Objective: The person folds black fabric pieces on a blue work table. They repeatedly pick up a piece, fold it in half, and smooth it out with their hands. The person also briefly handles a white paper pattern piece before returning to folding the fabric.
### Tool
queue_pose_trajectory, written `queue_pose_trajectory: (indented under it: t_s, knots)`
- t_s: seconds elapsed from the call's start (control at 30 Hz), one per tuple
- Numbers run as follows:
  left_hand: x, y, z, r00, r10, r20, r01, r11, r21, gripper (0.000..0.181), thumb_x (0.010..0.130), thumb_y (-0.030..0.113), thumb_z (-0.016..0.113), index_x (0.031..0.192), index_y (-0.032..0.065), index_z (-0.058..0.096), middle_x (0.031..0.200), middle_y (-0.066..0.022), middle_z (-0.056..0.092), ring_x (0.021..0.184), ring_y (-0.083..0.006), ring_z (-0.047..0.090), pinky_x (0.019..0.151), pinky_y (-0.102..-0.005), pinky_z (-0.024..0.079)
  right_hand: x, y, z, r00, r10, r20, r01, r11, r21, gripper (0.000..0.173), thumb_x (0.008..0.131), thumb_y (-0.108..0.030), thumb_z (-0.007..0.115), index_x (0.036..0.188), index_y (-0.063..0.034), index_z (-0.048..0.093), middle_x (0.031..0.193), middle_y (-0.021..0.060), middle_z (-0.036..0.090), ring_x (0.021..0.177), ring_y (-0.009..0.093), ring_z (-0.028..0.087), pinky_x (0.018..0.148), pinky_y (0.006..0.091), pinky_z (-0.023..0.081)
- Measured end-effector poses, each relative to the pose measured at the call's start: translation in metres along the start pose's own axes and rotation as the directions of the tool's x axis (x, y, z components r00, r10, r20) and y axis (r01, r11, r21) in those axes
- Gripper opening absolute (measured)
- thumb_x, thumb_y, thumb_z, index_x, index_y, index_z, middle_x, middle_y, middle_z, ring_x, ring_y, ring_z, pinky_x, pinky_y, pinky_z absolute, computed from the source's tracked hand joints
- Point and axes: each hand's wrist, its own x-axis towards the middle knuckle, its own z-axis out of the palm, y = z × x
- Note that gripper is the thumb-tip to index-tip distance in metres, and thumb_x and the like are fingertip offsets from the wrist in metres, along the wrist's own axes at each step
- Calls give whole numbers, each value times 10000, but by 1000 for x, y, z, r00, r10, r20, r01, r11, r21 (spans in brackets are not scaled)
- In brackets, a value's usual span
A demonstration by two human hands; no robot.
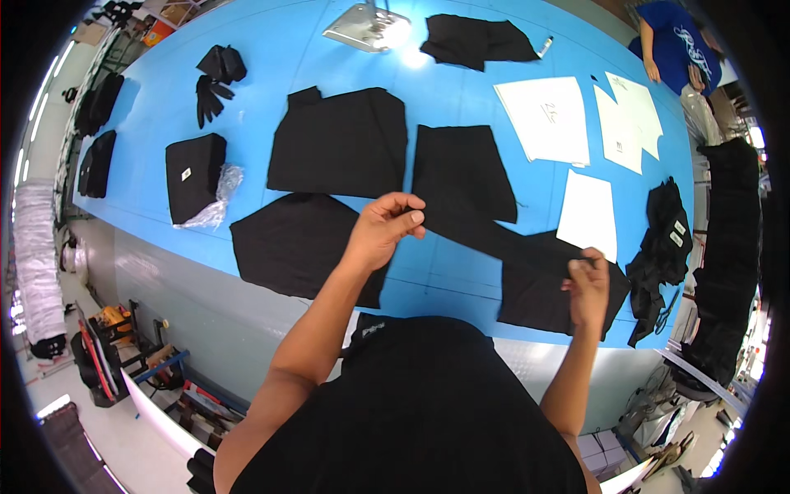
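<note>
Pinched between the thumb and fingers of my left hand is one end of a long strip of black fabric. The strip slants down to the right towards my right hand, whose fingertips are closed on its other end. Beneath it on the right lies a black cut fabric piece. A four-sided black fabric piece lies just beyond the strip. Left of that are a larger black panel and, nearer me, another black panel, partly behind my left forearm.
White paper patterns lie right on the blue table, beside black scraps and scissors. Folded black fabric, a black glove and a metal lamp base stand further off. A person in blue is at the far right.
</note>
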Motion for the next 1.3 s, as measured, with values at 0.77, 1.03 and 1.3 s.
queue_pose_trajectory:
  t_s: [0.77,1.03,1.3]
  knots:
    - [68,173,-274,953,231,-198,-71,802,593,170,938,70,712,1093,1,704,874,-16,667,755,-101,624,722,-261,520,85,16,326,974,-123,188,142,986,-87,130,953,-70,696,1070,-21,721,826,2,671,692,81,620,613,236,514]
    - [47,76,-325,926,300,-229,-2,610,792,140,929,66,716,1046,-10,718,852,10,687,767,-50,577,717,-227,488,87,134,320,983,0,186,68,930,-361,96,919,-71,731,1003,-29,712,770,-35,629,671,41,534,602,222,450]
    - [41,76,-343,953,230,-196,-10,673,740,146,939,71,722,1064,-5,720,888,6,700,782,-52,588,732,-223,491,84,142,306,963,30,268,64,940,-336,91,935,-57,704,1024,-40,707,815,-27,628,690,44,540,606,222,454]
